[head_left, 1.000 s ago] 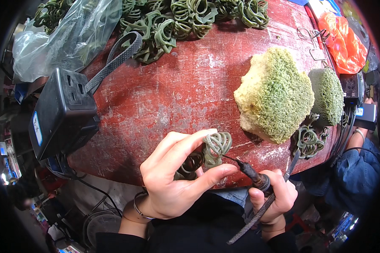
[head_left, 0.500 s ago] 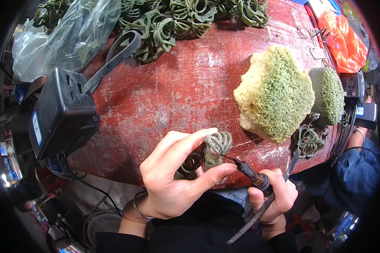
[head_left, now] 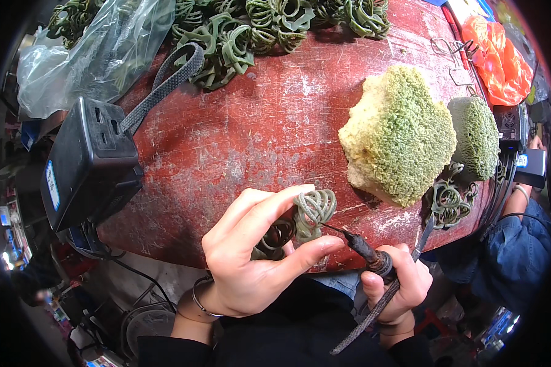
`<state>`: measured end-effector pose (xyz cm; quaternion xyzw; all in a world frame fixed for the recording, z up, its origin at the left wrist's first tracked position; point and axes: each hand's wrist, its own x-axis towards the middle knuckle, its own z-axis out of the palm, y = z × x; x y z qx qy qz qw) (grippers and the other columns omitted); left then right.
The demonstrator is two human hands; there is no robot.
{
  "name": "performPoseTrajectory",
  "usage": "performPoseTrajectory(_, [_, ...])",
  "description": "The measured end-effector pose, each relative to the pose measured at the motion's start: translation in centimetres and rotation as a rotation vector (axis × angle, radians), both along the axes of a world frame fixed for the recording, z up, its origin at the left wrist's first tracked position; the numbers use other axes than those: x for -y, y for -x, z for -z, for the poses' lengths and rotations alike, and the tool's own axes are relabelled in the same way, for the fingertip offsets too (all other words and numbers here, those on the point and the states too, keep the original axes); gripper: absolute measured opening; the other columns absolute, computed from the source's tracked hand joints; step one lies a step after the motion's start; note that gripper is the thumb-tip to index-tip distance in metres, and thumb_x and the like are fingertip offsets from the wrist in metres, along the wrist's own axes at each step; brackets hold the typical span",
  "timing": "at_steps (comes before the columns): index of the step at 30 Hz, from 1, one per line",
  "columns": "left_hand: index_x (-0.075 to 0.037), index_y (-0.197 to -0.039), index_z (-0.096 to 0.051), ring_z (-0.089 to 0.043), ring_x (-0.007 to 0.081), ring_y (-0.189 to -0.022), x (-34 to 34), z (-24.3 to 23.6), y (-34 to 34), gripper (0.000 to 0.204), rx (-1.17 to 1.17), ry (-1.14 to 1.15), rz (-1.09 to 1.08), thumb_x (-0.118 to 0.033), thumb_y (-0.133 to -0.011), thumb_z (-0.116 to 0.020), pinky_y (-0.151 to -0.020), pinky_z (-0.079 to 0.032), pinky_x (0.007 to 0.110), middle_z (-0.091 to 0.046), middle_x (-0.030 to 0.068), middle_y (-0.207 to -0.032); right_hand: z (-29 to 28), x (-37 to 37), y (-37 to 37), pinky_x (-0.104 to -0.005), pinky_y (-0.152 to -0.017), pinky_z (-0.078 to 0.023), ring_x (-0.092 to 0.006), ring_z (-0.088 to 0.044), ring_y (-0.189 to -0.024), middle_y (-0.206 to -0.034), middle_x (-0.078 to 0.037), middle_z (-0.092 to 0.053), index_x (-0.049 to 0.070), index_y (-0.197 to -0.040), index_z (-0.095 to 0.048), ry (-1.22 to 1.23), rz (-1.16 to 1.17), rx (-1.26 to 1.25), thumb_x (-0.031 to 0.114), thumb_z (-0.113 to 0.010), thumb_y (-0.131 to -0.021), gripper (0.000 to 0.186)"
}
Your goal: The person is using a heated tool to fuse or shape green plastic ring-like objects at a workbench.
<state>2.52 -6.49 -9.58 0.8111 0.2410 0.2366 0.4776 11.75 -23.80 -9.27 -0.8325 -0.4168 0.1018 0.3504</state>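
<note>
My left hand (head_left: 251, 257) is closed around a loopy grey-green cluster (head_left: 314, 211) that looks like wax rings, pinched between its fingers near the table edge. My right hand (head_left: 404, 284) grips a dark, scorched pen-like tool (head_left: 364, 251) with a thin needle tip. That tip meets the lower right side of the cluster, or lies just beside it; I cannot tell which. Also in the right hand, crossing the fingers, is a long flat grey strip-like tool (head_left: 373, 315). Beneath my left fingers sits a darker ring-shaped piece (head_left: 277, 235), partly hidden.
A large, rough yellow-green block (head_left: 404, 134) and a smaller green one (head_left: 476, 137) stand right on the red table (head_left: 245, 122). More green ring clusters (head_left: 275, 21) line the back. A black strapped box (head_left: 95, 162) is left. Another person's arm (head_left: 520, 208) shows at right.
Almost nothing differs. The cluster and the tool's tip have shifted by a hair; both hands keep their hold.
</note>
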Motion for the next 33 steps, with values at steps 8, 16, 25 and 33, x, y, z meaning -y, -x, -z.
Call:
performPoseTrajectory(8, [0.000, -0.100, -0.062, -0.056, 0.0107, -0.064, -0.06, -0.03, 0.08, 0.048, 0.001, -0.011, 0.006, -0.013, -0.058, -0.082, -0.053, -0.046, 0.022, -0.057, 0.0065, -0.078, -0.16, -0.15, 0.00, -0.0272, -0.045, -0.045, -0.0192, -0.056, -0.048, -0.058, -0.005, -0.054, 0.002, -0.084, -0.057, 0.009, -0.008, -0.003, 0.029, -0.074, -0.070, 0.034])
performPoseTrajectory(16, [0.001, -0.099, -0.062, -0.056, 0.0119, -0.065, -0.08, 0.13, 0.11, 0.047, 0.013, -0.021, 0.016, -0.012, -0.059, -0.082, -0.054, -0.046, 0.023, -0.058, 0.0076, -0.079, -0.08, -0.19, 0.05, -0.0270, -0.045, -0.044, -0.0190, -0.056, -0.048, -0.058, -0.005, -0.054, 0.002, -0.083, -0.057, 0.021, -0.003, -0.003, 0.029, -0.074, -0.070, 0.034])
performPoseTrajectory(25, [0.002, -0.099, -0.062, -0.055, 0.0118, -0.063, 0.02, 0.06, 0.08, 0.048, -0.006, 0.004, 0.002, -0.013, -0.058, -0.082, -0.053, -0.046, 0.022, -0.057, 0.0071, -0.077, 0.15, 0.13, 0.15, -0.0270, -0.045, -0.044, -0.0190, -0.056, -0.047, -0.058, -0.006, -0.054, 0.002, -0.085, -0.058, 0.000, 0.011, 0.003, 0.032, -0.072, -0.072, 0.036])
performPoseTrajectory(33, [0.002, -0.098, -0.062, -0.055, 0.0113, -0.062, 0.08, 0.09, 0.03, 0.048, 0.008, -0.016, -0.006, -0.014, -0.058, -0.082, -0.052, -0.045, 0.022, -0.057, 0.0067, -0.076, 0.01, -0.03, -0.03, -0.0275, -0.045, -0.045, -0.0195, -0.056, -0.047, -0.058, -0.005, -0.054, 0.002, -0.085, -0.057, 0.001, -0.016, -0.016, 0.029, -0.073, -0.071, 0.035])
